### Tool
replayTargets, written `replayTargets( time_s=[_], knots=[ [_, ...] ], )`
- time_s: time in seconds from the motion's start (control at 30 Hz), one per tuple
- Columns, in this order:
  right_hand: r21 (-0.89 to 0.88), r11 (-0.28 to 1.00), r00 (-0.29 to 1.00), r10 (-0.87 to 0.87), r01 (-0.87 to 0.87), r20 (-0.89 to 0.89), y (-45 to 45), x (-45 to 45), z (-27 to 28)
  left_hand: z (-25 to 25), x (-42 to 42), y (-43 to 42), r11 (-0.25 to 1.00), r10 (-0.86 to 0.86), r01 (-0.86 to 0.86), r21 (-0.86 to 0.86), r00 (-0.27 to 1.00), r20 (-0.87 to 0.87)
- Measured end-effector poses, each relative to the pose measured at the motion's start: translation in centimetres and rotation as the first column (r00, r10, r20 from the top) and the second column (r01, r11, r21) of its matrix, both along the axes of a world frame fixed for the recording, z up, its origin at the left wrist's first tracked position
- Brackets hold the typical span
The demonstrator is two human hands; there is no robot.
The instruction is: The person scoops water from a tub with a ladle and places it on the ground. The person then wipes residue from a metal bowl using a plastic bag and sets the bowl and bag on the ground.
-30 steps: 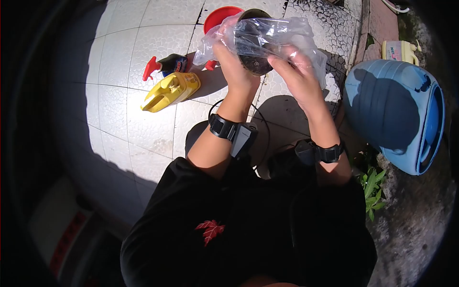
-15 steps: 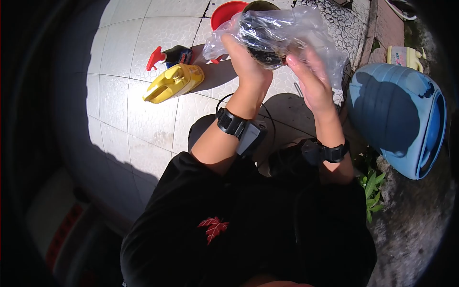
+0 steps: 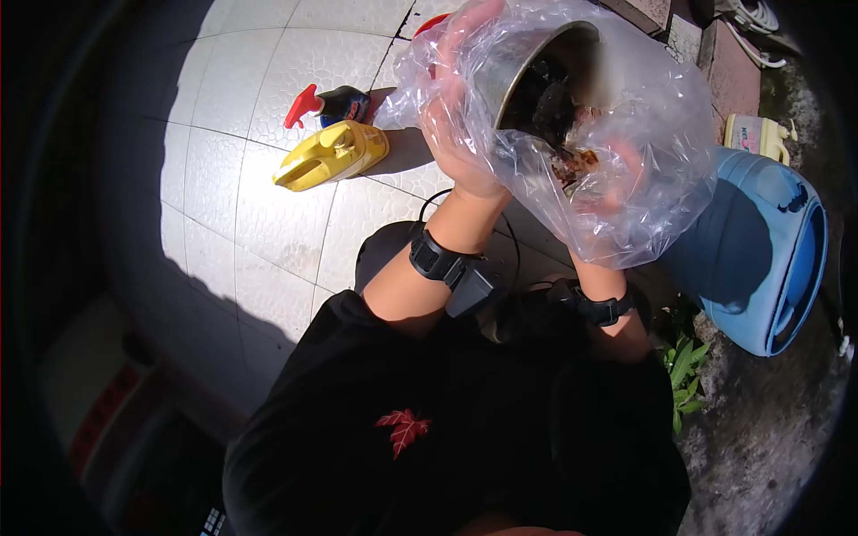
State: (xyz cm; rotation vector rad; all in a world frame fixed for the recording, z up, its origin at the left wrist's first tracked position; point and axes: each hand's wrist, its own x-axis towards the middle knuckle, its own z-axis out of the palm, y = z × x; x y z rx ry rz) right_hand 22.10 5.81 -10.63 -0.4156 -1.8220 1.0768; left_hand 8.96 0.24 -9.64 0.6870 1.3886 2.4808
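Note:
A crumpled clear plastic bag (image 3: 657, 192) spreads between my two hands. A tilted metal pot (image 3: 514, 67) shows within the bag, its opening facing right, with black clumps (image 3: 550, 98) inside. Brown, wet-looking scraps (image 3: 576, 165) lie against the plastic just below the rim. My left hand (image 3: 456, 121) is closed on the left side of the bag, its fingers stretching up along the pot's outer wall. My right hand (image 3: 617, 179) supports the bag from the lower right; plastic covers and blurs its fingers. I cannot make out which layers lie inside or outside the hands.
On the tiled floor (image 3: 286, 214) at left stand a yellow jug (image 3: 335, 156) and a dark spray bottle (image 3: 344, 105) with a red trigger. A blue barrel (image 3: 742, 241) lies at right, with a cream bottle (image 3: 755, 134) behind it. A red basin (image 3: 431, 24) peeks out behind the bag.
The bag has spread out and come down and right. The metal pot's opening now shows in it, where a dark bundle was before. My right hand has moved lower, behind plastic.

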Motion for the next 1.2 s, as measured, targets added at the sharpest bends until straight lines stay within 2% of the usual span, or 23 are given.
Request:
replayTargets(
  time_s=[0.17,0.23,0.27,0.3,0.33,0.37,0.43,0.47,0.57,0.6,0.67,0.7,0.73,0.77,0.8,0.83,0.9,0.97,1.03,1.07,1.13,1.17,1.2],
  knots=[
    [-0.027,1.000,0.998,-0.016,0.015,-0.055,0.1,1.4,-1.2,2.5,0.3,0.7,0.958,-0.244,0.200,0.204,0.945,0.218],
    [0.014,1.000,0.998,-0.026,0.026,-0.061,1.0,1.5,-2.2,2.8,0.6,1.1,0.910,-0.368,0.238,0.339,0.841,0.396],
    [0.026,0.999,0.997,-0.024,0.026,-0.072,1.4,1.6,-2.5,2.5,1.0,1.2,0.897,-0.411,0.222,0.382,0.735,0.539],
    [-0.013,1.000,0.994,0.007,-0.009,-0.109,1.6,1.7,-2.7,2.2,1.1,0.9,0.896,-0.409,0.215,0.388,0.740,0.534],
    [-0.077,0.995,0.984,0.058,-0.071,-0.167,1.6,1.8,-2.7,2.1,1.3,0.6,0.890,-0.442,0.309,0.336,0.765,0.467],
    [-0.303,0.913,0.912,0.146,-0.273,-0.383,1.6,1.6,-2.4,2.1,1.4,0.4,0.885,-0.461,0.354,0.303,0.759,0.460],
    [-0.448,0.744,0.788,0.168,-0.496,-0.593,2.0,1.6,-1.8,2.1,1.4,0.1,0.866,-0.500,0.441,0.235,0.745,0.442],
    [-0.391,0.804,0.829,0.209,-0.448,-0.519,2.3,2.0,-1.6,1.2,1.7,-0.2,0.879,-0.476,0.415,0.235,0.780,0.406],
    [-0.547,0.517,0.678,0.092,-0.658,-0.729,1.9,2.6,-1.5,-3.5,2.2,-1.6,0.896,-0.436,0.370,0.244,0.836,0.333],
    [-0.478,0.642,0.745,0.229,-0.599,-0.626,2.6,2.1,-0.6,-4.7,1.0,-2.6,0.731,-0.643,0.536,0.423,0.748,0.164],
    [-0.550,0.551,0.736,0.188,-0.628,-0.651,2.2,0.7,1.4,-5.5,1.2,-2.8,0.495,-0.790,0.675,0.547,0.612,-0.042],
    [-0.582,0.502,0.731,0.163,-0.639,-0.662,2.0,0.0,2.4,-1.3,1.9,-2.0,0.684,-0.678,0.538,0.494,0.718,0.158],
    [-0.762,0.466,0.856,-0.017,-0.450,-0.517,1.7,-1.1,3.4,0.4,2.2,-1.7,0.782,-0.584,0.467,0.413,0.780,0.225],
    [-0.892,0.382,0.927,-0.183,-0.240,-0.328,1.7,-1.7,3.8,0.8,2.1,-1.6,0.828,-0.523,0.434,0.353,0.825,0.212],
    [-0.837,0.508,0.933,-0.159,-0.203,-0.322,2.1,-1.7,2.4,1.2,2.2,-1.5,0.859,-0.477,0.411,0.305,0.859,0.186],
    [-0.837,0.509,0.932,-0.165,-0.199,-0.322,2.1,-1.5,2.5,1.3,2.1,-1.5,0.882,-0.439,0.392,0.263,0.885,0.155],
    [-0.688,0.711,0.987,0.051,-0.144,-0.155,2.2,-1.5,3.7,1.5,1.8,-1.4,0.913,-0.378,0.354,0.200,0.921,0.092],
    [-0.689,0.703,0.980,0.058,-0.175,-0.189,2.2,-1.9,4.6,1.7,1.6,-1.3,0.934,-0.332,0.323,0.153,0.943,0.039],
    [-0.645,0.759,0.995,0.063,-0.094,-0.072,2.4,-2.3,4.9,1.8,1.4,-1.1,0.952,-0.287,0.286,0.110,0.958,-0.008],
    [-0.646,0.758,0.995,0.063,-0.095,-0.072,2.8,-2.0,4.4,1.9,1.5,-1.1,0.960,-0.263,0.265,0.089,0.964,-0.030],
    [-0.328,0.940,0.983,0.137,-0.089,0.125,3.8,-1.2,3.1,1.9,1.3,-0.9,0.974,-0.216,0.221,0.049,0.973,-0.084],
    [-0.329,0.940,0.983,0.135,-0.088,0.124,3.8,-1.1,3.2,1.9,1.3,-0.8,0.980,-0.192,0.197,0.030,0.975,-0.108],
    [-0.409,0.911,0.978,0.131,-0.054,0.162,3.7,-1.1,3.4,1.9,1.2,-0.7,0.986,-0.163,0.166,0.011,0.977,-0.134]
  ],
)
